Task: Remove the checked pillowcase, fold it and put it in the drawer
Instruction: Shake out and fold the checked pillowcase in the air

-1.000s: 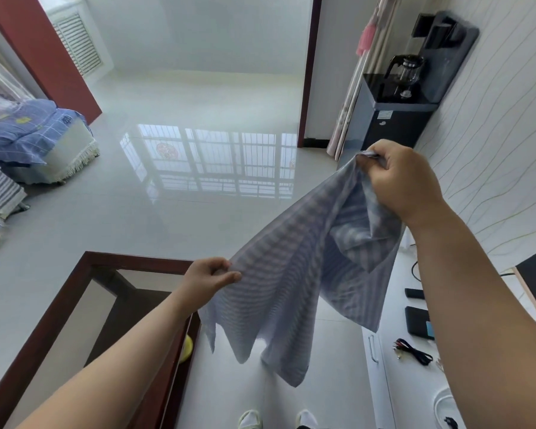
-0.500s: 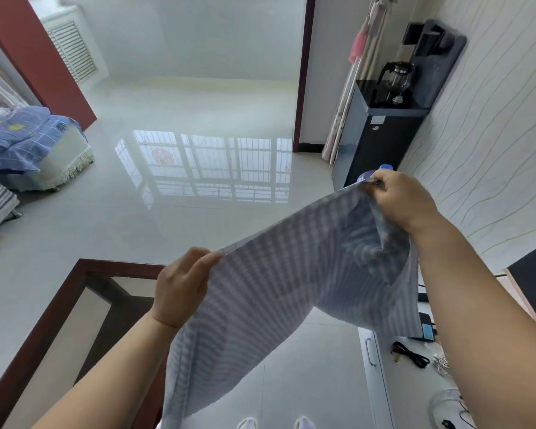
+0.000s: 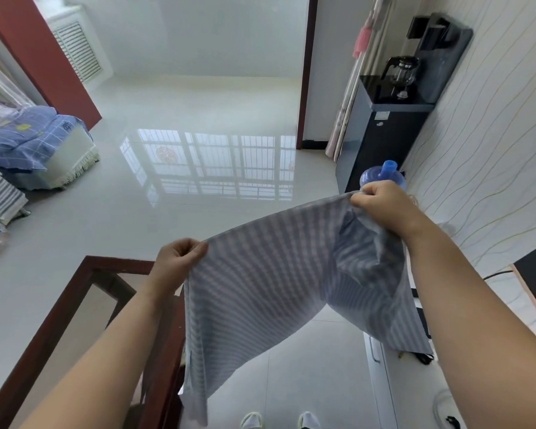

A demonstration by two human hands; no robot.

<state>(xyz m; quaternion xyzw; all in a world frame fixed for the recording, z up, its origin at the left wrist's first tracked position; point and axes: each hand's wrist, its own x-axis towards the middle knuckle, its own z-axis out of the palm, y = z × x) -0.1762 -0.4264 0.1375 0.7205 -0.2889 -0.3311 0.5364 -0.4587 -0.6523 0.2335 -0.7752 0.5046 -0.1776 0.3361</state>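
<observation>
Both arms are reaching forward; the left hand (image 3: pixel 180 258) is pinching one top corner of the checked pillowcase (image 3: pixel 270 283) with curled fingers; the right hand (image 3: pixel 381 202), raised higher, is gripping the other corner; the thin blue-and-white cloth is hanging slack in mid-air above a glossy tiled floor (image 3: pixel 167 212), beside a glass-topped wooden table (image 3: pixel 84 292).

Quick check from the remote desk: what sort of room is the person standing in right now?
Most likely a living area in a home. A water dispenser with a glass kettle stands by the wallpapered wall, blue checked bedding lies piled at left, and a dark wood, glass-topped table sits beside the person.
</observation>
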